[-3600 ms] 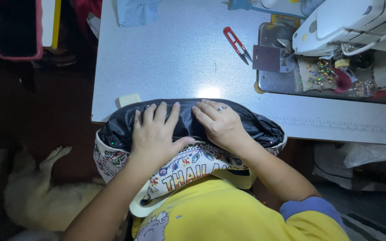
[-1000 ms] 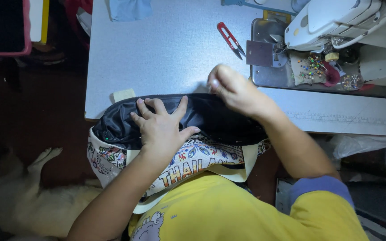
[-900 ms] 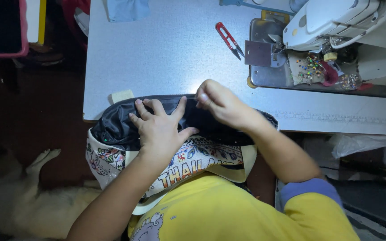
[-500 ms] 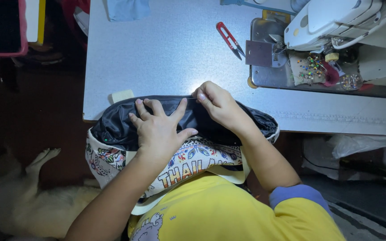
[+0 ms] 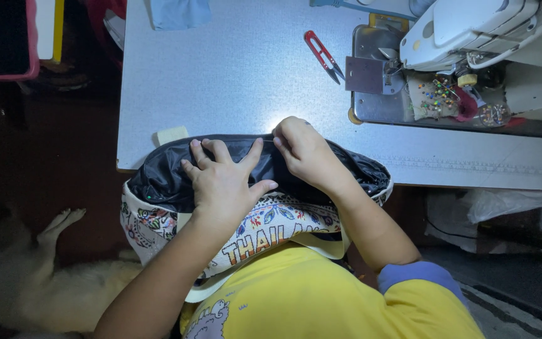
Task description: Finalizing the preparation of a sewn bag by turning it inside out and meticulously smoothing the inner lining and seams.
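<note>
A printed fabric bag [image 5: 265, 232] with a black lining [image 5: 164, 179] turned out over its top lies half on the near edge of the grey surface [image 5: 239, 75] and half in the person's lap. The left hand [image 5: 224, 182] lies flat on the lining with fingers spread, pressing it down and gripping nothing. The right hand [image 5: 302, 147] has its fingertips curled closed on the upper edge of the lining, seemingly pinching the fold, though a thread or pin there would be too small to make out. A second ago that hand was lifted off the bag and up toward the machine; it has since come back down onto the lining edge, while the left hand has stayed planted, so the work at that seam edge is back in hand. Just left of the bag a small pale block [image 5: 172, 134] rests on the surface. Farther up lie red thread snips [image 5: 323, 55], the white sewing machine [image 5: 490, 31] and a pincushion [image 5: 434, 97]. A pale dog [image 5: 51, 289] lies on the floor.
</note>
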